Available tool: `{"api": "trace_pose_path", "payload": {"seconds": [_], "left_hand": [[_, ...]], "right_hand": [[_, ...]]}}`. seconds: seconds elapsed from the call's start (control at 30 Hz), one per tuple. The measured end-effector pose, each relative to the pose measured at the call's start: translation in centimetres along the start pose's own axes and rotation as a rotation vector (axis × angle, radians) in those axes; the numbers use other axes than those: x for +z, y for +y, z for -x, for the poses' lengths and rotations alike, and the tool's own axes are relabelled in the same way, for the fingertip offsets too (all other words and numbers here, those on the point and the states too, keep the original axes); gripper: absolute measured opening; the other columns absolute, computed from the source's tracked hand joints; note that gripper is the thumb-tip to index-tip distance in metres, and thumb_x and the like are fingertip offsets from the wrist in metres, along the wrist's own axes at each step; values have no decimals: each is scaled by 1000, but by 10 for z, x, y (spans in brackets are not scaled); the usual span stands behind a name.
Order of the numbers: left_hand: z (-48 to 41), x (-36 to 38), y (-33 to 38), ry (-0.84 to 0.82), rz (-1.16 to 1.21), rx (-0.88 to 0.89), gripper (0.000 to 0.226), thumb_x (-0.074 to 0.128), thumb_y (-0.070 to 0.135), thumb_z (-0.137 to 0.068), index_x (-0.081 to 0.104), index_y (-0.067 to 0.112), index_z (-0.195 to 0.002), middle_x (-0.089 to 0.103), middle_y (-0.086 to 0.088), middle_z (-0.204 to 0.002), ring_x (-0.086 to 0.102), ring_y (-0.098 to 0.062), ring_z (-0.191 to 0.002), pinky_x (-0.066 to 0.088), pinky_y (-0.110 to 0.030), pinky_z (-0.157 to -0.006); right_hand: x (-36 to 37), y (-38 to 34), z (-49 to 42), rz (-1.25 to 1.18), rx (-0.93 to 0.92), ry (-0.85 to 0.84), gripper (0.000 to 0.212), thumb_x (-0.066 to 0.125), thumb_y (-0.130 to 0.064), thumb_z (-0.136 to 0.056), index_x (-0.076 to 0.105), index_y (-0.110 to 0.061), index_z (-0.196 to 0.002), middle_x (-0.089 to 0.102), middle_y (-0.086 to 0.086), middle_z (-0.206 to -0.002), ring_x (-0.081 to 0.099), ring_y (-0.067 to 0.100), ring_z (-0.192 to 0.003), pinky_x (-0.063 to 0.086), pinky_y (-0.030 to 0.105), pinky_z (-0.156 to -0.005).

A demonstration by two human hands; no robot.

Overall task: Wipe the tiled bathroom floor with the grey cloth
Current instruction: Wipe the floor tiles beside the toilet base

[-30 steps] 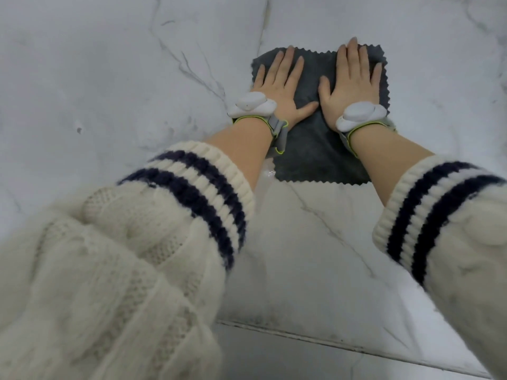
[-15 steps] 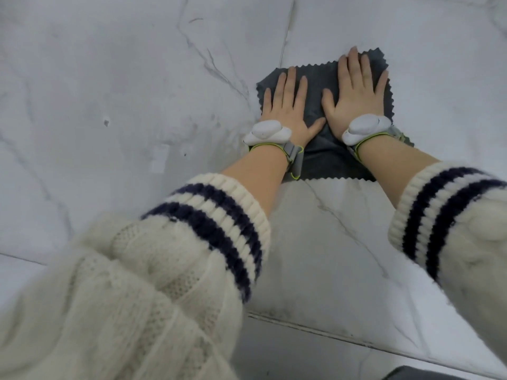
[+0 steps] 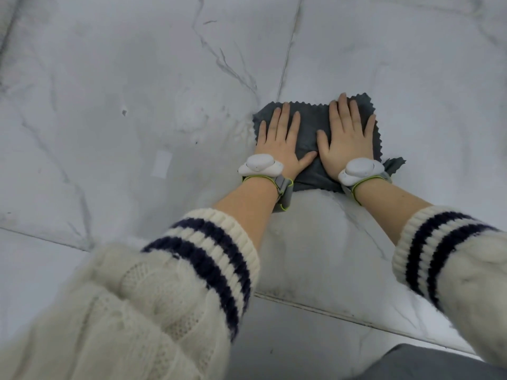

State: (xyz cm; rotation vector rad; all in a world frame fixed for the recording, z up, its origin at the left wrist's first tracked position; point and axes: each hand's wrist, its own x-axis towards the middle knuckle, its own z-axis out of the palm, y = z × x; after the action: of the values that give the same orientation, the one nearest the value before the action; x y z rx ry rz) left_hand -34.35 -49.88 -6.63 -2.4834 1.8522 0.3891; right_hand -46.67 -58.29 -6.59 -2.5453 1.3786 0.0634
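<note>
The grey cloth with zigzag edges lies on the white marble-look floor tiles, across a grout line. My left hand lies flat on the cloth's left part, fingers spread. My right hand presses flat on its right part, thumb close to the left thumb. Neither hand curls around the cloth. The cloth is bunched under my palms, and a corner sticks out past my right wrist. Both wrists wear white sensor bands.
A second grout line runs across the floor near me. A small dark speck marks the left tile. A grey fabric edge shows at the bottom right. My cream knitted sleeves fill the lower view.
Both hands have slid toward me, dragging the cloth along the tile. The cloth has crumpled shorter, and its near right corner now pokes out beside my right wrist.
</note>
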Motion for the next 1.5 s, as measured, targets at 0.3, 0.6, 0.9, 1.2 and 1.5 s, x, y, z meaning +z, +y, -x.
{"api": "trace_pose_path", "payload": {"seconds": [0.3, 0.6, 0.9, 1.2, 1.5], "left_hand": [[80, 16, 7, -33, 22, -61, 85, 39, 63, -88, 8, 14, -150, 0, -10, -158, 0, -24, -146, 1, -42, -116], [121, 23, 6, -67, 8, -61, 87, 35, 64, -89, 2, 13, -150, -6, -9, -158, -6, -23, -146, -3, -41, -116], [113, 23, 7, -43, 13, -44, 87, 36, 63, -88, 3, 13, -150, -4, -10, -158, -5, -25, -146, -2, -44, -116], [59, 13, 3, 5, 30, -2, 84, 39, 62, -88, 10, 13, -150, 3, -10, -158, 1, -24, -146, -1, -44, -116], [0, 1, -7, 22, 13, 59, 86, 36, 65, -86, 10, 13, -150, 4, -11, -158, 2, -25, -146, -1, -43, -116]], "right_hand": [[15, -11, 72, -9, -58, -31, 61, 37, -34, -97, 16, -9, -149, 9, 8, -158, 7, 26, -145, 0, 55, -114], [14, -20, 114, 33, -78, -109, 62, 31, -37, -98, 8, -11, -150, -1, 6, -159, -1, 22, -146, -5, 51, -114], [14, -11, 119, 8, -116, -85, 65, 36, -41, -96, 11, -15, -150, 2, 4, -159, 0, 23, -146, -6, 50, -115], [10, 0, 70, -19, -88, -30, 63, 35, -41, -96, 14, -15, -150, 6, 5, -159, 4, 24, -146, -2, 52, -115], [2, 12, 14, -11, -80, 8, 63, 33, -42, -96, 13, -15, -150, 6, 6, -159, 5, 25, -146, -1, 53, -115]]}}
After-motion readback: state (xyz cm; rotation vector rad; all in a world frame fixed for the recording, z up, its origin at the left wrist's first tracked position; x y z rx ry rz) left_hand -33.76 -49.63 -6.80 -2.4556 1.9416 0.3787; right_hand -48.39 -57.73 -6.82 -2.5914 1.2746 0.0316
